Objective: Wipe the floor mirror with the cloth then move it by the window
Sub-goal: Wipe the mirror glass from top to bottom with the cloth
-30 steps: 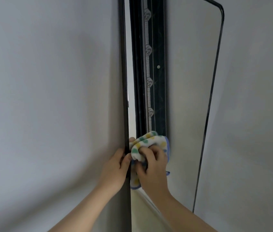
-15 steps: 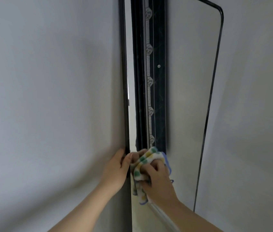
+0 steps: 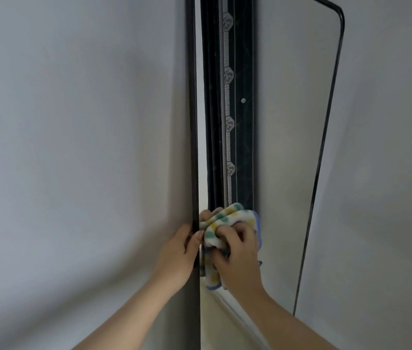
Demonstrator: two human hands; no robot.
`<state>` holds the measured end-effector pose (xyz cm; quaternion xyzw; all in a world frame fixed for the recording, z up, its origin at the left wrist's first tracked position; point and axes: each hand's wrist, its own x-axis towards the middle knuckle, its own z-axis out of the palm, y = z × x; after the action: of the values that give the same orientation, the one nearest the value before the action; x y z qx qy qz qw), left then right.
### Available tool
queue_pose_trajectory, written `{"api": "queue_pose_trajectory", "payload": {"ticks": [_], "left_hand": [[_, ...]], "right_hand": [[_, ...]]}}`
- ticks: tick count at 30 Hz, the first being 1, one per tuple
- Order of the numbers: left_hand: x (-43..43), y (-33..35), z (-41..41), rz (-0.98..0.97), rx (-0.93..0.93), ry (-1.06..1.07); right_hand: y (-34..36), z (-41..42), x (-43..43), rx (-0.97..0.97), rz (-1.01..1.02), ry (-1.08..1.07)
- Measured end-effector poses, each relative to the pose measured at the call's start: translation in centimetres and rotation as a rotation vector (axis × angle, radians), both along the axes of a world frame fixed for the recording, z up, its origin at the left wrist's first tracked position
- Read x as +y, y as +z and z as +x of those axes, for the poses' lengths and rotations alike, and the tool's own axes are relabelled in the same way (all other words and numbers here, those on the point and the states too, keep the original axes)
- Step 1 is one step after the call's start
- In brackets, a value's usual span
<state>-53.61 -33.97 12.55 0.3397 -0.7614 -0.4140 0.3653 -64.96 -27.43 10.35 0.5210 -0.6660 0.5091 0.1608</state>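
At left edge of mirror (image 3: pixel 288 147) | left hand (image 3: pixel 177 253) grips its frame (image 3: pixel 194 122) | right hand (image 3: pixel 237 258) clutches bunched cloth (image 3: pixel 227 219)

Mirror: floor mirror (image 3: pixel 288 147) stood upright vs pale wall (image 3: pixel 73 147); thin black frame (image 3: pixel 326 122), top-R corner rounded.
Glass: showed pale wall + dark vertical strip (image 3: pixel 244 72) w/ row of small pale ornaments.
L side: left hand (image 3: pixel 181 251) gripped frame's L edge, fingers curled round it.
Cloth: cloth (image 3: pixel 227 221) was bunched; white w/ green + yellow dots, blue edging; pressed on glass just R of that edge, low in view.
R side: right hand (image 3: pixel 240 253) held cloth, fingers dug into it, back of hand toward cam.
Hands: just beside each other, frame edge between.
Arms: both forearms bare, entered from bottom.
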Motion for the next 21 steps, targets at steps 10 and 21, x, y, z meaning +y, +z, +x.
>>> {"api": "queue_pose_trajectory", "payload": {"ticks": [10,21], "left_hand": [[-0.2,-0.1,-0.1,-0.008,0.009,0.032],[0.0,-0.3,-0.1,-0.117,-0.006,0.057]], "right_hand": [[-0.9,-1.0,-0.2,-0.033,0.024,-0.049],[-1.2,-4.1,-0.4,-0.436,0.065,-0.151]]}}
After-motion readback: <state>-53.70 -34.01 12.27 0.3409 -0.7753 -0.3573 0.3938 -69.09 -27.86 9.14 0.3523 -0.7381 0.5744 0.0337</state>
